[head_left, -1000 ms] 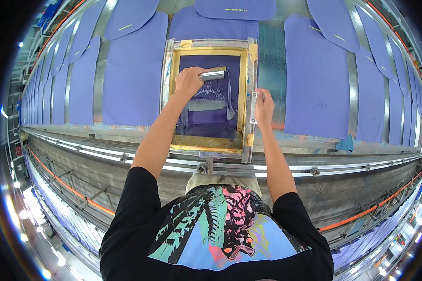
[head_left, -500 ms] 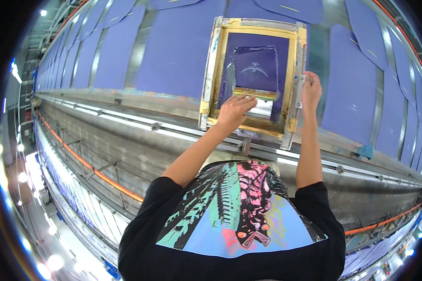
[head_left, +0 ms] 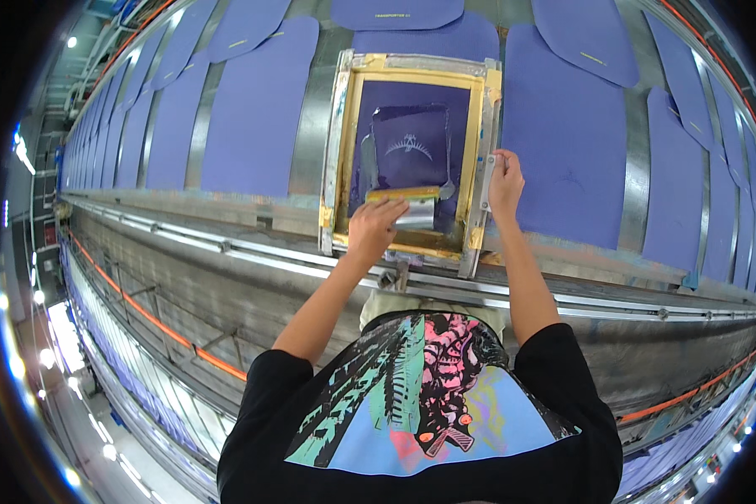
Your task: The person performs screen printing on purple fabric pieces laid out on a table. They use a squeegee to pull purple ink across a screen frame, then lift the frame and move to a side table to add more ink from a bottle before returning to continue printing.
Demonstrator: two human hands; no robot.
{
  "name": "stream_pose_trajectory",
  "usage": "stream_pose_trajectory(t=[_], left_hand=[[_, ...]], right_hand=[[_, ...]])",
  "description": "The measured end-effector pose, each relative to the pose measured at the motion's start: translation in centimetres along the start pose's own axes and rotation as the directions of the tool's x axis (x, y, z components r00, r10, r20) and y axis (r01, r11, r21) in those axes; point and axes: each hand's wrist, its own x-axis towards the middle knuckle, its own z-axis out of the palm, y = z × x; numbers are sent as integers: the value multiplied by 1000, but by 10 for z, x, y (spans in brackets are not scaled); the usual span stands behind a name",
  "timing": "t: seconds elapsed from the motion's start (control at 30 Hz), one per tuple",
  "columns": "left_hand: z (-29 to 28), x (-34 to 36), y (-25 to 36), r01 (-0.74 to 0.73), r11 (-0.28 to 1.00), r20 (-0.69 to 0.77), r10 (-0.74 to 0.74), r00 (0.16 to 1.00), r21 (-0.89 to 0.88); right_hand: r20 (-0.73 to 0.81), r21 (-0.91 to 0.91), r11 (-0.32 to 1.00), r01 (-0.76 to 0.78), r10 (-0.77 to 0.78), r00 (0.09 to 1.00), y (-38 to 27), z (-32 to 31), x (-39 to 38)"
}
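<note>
A screen-printing frame (head_left: 338,155), its metal sides lined with yellow tape, is in front of me over a purple panel on the long table. In its dark mesh shows a pale arched motif (head_left: 409,149) with spikes. Inside the frame's near end, my left hand (head_left: 372,228) is closed on a squeegee (head_left: 420,215), silver with a yellowish strip along its far edge. Dark ink smears lie around it. At the frame's right side, the fingers of my right hand (head_left: 506,186) are wrapped round the rail, partly hiding it.
Purple panels (head_left: 256,118) lie in a row along the metal table, some overlapped by rounded pieces (head_left: 588,42). The panel right of the frame (head_left: 563,134) bears a faint arched mark. A metal rail (head_left: 592,302) runs along the near edge. Orange bars (head_left: 197,351) run lower down.
The frame and squeegee, with both my hands, have moved left along the table by about one panel. The panel formerly under the frame now shows to its right.
</note>
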Motion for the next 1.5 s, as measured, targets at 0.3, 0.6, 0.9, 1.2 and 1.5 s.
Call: stream_pose_trajectory(t=[0.3, 0.6, 0.9, 1.2, 1.5], left_hand=[[16, -15, -36, -159, 977, 27, 157, 987, 145], [-11, 187, -70, 33, 999, -17, -32, 999, 24], [8, 58, -42, -117, 989, 37, 114, 993, 90], [-2, 167, -64, 107, 987, -26, -105, 994, 121], [2, 92, -51, 16, 998, 114, -9, 993, -59]], right_hand=[[64, -141, 976, -166, 177, 982, -4, 10, 0], [173, -275, 949, -156, 209, 963, -14, 14, -2], [134, -265, 951, -157, 197, 971, -6, 13, -1], [141, -198, 965, -172, 202, 969, -20, 13, -7], [95, -234, 947, -219, 246, 965, -13, 10, 2]])
